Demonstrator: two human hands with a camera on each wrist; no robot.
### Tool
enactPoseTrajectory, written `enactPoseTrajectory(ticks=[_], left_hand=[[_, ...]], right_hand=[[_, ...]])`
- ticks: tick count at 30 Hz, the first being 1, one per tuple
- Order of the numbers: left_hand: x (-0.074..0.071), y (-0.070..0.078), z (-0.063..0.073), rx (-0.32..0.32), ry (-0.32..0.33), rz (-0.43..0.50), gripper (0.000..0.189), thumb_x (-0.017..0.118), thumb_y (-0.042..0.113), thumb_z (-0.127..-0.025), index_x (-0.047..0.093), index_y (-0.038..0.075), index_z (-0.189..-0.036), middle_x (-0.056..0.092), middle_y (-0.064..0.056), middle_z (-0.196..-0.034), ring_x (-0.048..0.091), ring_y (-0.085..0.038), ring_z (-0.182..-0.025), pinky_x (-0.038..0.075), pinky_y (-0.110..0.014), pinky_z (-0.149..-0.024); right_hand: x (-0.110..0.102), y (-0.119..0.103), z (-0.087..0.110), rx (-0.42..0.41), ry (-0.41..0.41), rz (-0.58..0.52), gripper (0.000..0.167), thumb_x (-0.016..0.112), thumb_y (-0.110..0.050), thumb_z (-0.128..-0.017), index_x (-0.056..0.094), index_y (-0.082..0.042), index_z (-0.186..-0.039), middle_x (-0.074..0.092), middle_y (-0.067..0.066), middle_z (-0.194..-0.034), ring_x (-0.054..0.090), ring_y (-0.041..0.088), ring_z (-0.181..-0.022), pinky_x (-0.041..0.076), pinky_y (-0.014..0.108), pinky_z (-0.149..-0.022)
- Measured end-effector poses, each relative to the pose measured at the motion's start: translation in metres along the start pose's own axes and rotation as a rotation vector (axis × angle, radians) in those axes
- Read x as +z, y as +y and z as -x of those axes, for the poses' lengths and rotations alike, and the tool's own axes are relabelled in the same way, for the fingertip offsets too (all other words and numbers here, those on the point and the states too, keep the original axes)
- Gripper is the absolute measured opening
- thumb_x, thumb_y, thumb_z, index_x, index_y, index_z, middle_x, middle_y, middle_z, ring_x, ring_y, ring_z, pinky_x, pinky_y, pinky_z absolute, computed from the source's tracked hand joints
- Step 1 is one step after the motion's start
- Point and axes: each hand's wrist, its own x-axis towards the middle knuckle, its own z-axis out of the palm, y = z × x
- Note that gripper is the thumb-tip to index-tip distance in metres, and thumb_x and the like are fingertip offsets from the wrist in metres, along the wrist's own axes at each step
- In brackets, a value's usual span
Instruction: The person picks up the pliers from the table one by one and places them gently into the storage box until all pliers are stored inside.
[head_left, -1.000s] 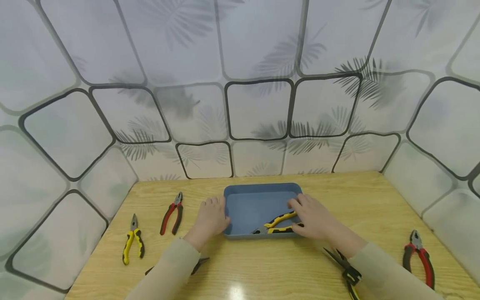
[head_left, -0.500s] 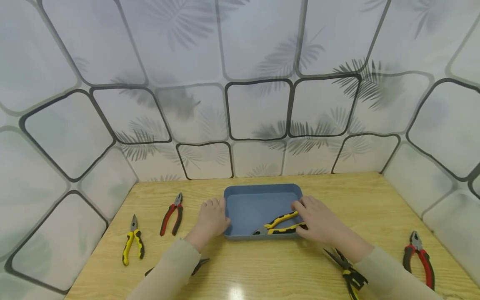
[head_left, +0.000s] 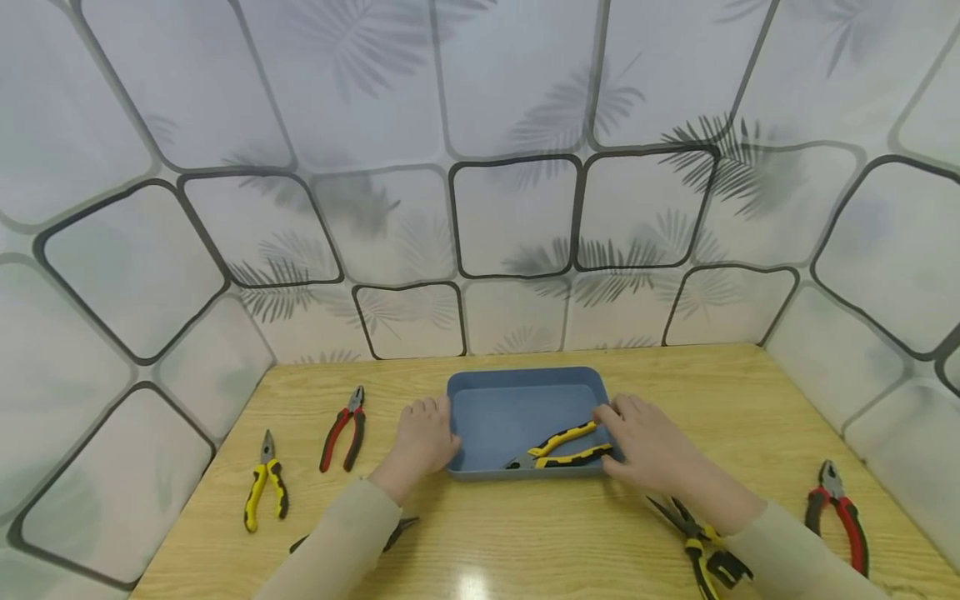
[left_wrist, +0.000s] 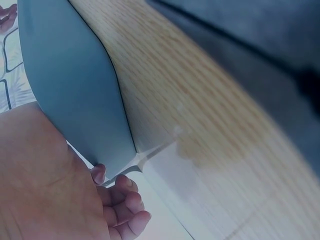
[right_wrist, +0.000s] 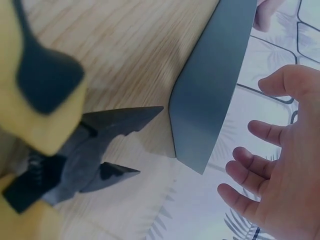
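A shallow blue tray (head_left: 517,379) stands on the wooden table. Inside it, along the near right, lies a pair of pliers (head_left: 566,446) with yellow-and-black handles. My left hand (head_left: 423,435) grips the tray's left side, thumb over the rim, the other fingers outside the wall (left_wrist: 75,85). At the right rim is my right hand (head_left: 648,442), close to the handle ends. The right wrist view shows its fingers (right_wrist: 245,175) spread with nothing between them. Below that forearm, long-nose pliers (head_left: 693,537) with yellow-and-black handles lie on the table, partly covered by the sleeve.
Yellow-handled pliers (head_left: 266,483) and red-handled pliers (head_left: 348,429) lie to the left. Another red-handled pair (head_left: 836,512) is at the far right. Under the left sleeve, dark tool tips (head_left: 400,533) poke out. Patterned panels (head_left: 517,217) enclose the table's back and sides.
My right hand has drawn back to the right, off the pliers in the tray, so more of their handles shows. The left hand stays where it was.
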Motion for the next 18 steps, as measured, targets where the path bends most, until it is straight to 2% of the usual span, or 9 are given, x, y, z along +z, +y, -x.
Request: enactPoseTrajectory(ticks=[4,11,18], left_hand=[[-0.003,0.001,0.002,-0.005,-0.005,0.002,0.04,0.064,0.038,-0.102,0.05,0.003,-0.115,0.059,-0.016,-0.1,0.056,-0.029,-0.092,0.052,-0.046,-0.092],[-0.005,0.001,0.002,-0.009,-0.019,0.012,0.039,0.063,0.037,-0.103,0.05,0.003,-0.118,0.058,-0.016,-0.101,0.055,-0.029,-0.092,0.052,-0.045,-0.093],[-0.001,0.0,0.0,-0.007,-0.011,0.018,0.039,0.061,0.037,-0.102,0.049,0.003,-0.119,0.059,-0.017,-0.104,0.056,-0.03,-0.094,0.051,-0.047,-0.094]], right_hand=[[0.001,0.001,0.004,0.019,-0.013,0.0,0.041,0.076,-0.03,-0.089,0.063,-0.013,-0.124,0.053,0.001,-0.102,0.039,0.012,-0.084,0.034,0.03,-0.071],[-0.006,0.002,0.009,0.052,-0.046,-0.007,0.045,0.076,-0.033,-0.089,0.063,-0.012,-0.127,0.049,0.0,-0.1,0.037,0.014,-0.084,0.031,0.029,-0.07],[-0.013,0.005,0.014,0.065,-0.041,0.001,0.046,0.076,-0.033,-0.089,0.062,-0.011,-0.127,0.049,0.0,-0.101,0.039,0.014,-0.086,0.033,0.031,-0.072]])
